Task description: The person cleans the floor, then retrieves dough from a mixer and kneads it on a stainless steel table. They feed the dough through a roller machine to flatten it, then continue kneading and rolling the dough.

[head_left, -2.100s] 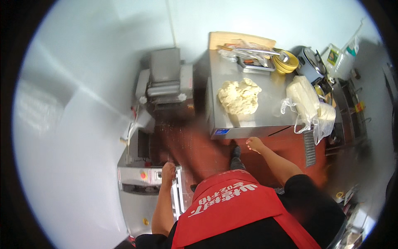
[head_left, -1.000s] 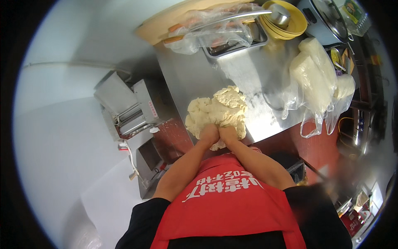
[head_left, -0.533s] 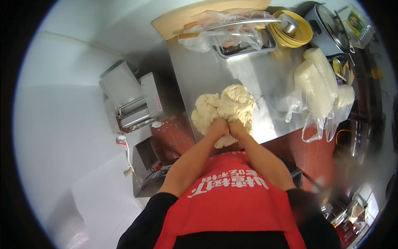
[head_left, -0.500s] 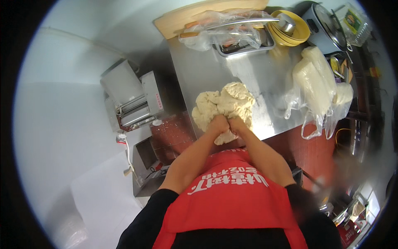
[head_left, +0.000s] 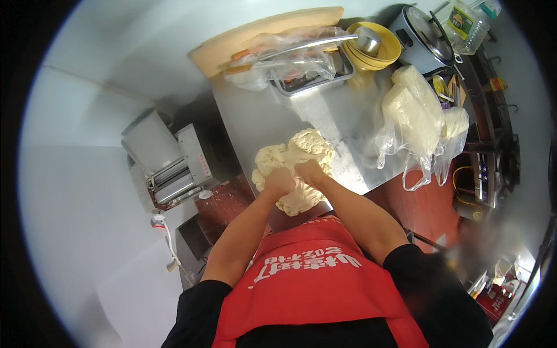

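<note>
A large pale lump of dough (head_left: 300,198) lies at the near edge of a steel table (head_left: 246,113). Its surface is uneven, with rounded lobes at the far side and a flatter part toward me. My left hand (head_left: 279,181), slightly blurred, is closed and pressed against the left part of the dough. Closed as well, my right hand (head_left: 311,172) bears on the dough's right-centre, a small gap from the left one. The undersides of both hands are hidden, so I cannot see how much dough is within the fingers.
A steel tray (head_left: 316,84) with plastic-wrapped tools, yellow bowls (head_left: 390,49) holding a metal cup, and a lidded pot (head_left: 415,43) stand at the back. Plastic bags (head_left: 412,110) with pale contents lie on the right. A roller machine (head_left: 165,159) stands left of the table.
My hands were close together on the dough and are now apart, the left one moved leftward. The near part of the dough looks broader. The whole view has shifted.
</note>
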### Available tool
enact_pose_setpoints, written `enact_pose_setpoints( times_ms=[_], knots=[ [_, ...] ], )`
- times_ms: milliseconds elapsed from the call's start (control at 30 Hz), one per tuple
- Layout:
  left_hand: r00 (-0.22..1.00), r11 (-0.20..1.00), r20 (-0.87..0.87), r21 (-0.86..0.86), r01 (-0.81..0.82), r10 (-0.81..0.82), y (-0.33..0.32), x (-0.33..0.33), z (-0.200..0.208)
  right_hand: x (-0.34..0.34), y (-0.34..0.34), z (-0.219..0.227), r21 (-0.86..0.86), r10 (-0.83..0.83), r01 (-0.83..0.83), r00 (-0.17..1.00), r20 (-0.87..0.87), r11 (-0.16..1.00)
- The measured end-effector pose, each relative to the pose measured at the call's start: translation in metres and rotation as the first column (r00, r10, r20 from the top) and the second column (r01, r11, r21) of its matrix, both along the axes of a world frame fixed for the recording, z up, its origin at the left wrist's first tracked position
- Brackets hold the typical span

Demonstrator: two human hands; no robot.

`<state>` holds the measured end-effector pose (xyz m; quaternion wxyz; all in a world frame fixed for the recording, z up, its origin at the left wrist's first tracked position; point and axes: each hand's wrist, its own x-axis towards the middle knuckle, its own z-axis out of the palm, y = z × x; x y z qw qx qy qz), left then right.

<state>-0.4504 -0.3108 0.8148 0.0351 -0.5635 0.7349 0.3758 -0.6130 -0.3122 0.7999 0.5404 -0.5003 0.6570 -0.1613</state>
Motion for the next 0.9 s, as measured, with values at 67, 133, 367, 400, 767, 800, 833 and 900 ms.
enact_pose_setpoints(
  times_ms=[67, 133, 367, 400, 767, 800, 833, 900],
  knots=[
    [0.996, 0.996, 0.012, 0.002, 0.09, -0.09, -0.002, -0.014, 0.004, 0.002, 0.005, -0.015, -0.008, 0.095, -0.098, 0.979, -0.182, 0.995],
    [0.993, 0.989, 0.033, 0.091, 0.112, -0.116, -0.011, -0.021, 0.009, -0.001, 0.007, -0.029, -0.092, 0.236, -0.262, 0.945, -0.227, 0.961],
    [0.98, 0.918, 0.081, 0.371, 0.141, -0.183, -0.042, -0.042, 0.01, -0.018, -0.017, -0.042, 0.027, 0.254, -0.253, 0.955, -0.152, 0.967],
    [0.98, 0.927, 0.093, 0.351, 0.134, -0.177, -0.043, -0.044, 0.009, -0.02, -0.019, -0.043, 0.111, 0.252, -0.24, 0.962, -0.105, 0.964],
    [0.987, 0.99, 0.075, 0.0, 0.144, -0.144, -0.026, -0.044, -0.013, -0.021, -0.033, -0.057, -0.14, 0.299, -0.311, 0.949, -0.106, 0.94],
    [0.992, 0.993, 0.07, -0.025, 0.112, -0.11, -0.016, -0.041, -0.016, -0.024, -0.024, -0.045, 0.141, -0.017, -0.006, 0.987, 0.159, 0.99],
    [0.995, 0.994, 0.06, -0.072, 0.082, -0.078, -0.008, -0.038, -0.02, -0.027, -0.019, -0.032, 0.426, -0.358, 0.182, 0.853, 0.38, 0.886],
    [0.997, 0.985, -0.025, -0.157, 0.067, -0.072, 0.009, -0.033, -0.029, -0.039, 0.011, -0.004, 0.357, -0.452, 0.338, 0.837, 0.309, 0.871]
  ],
)
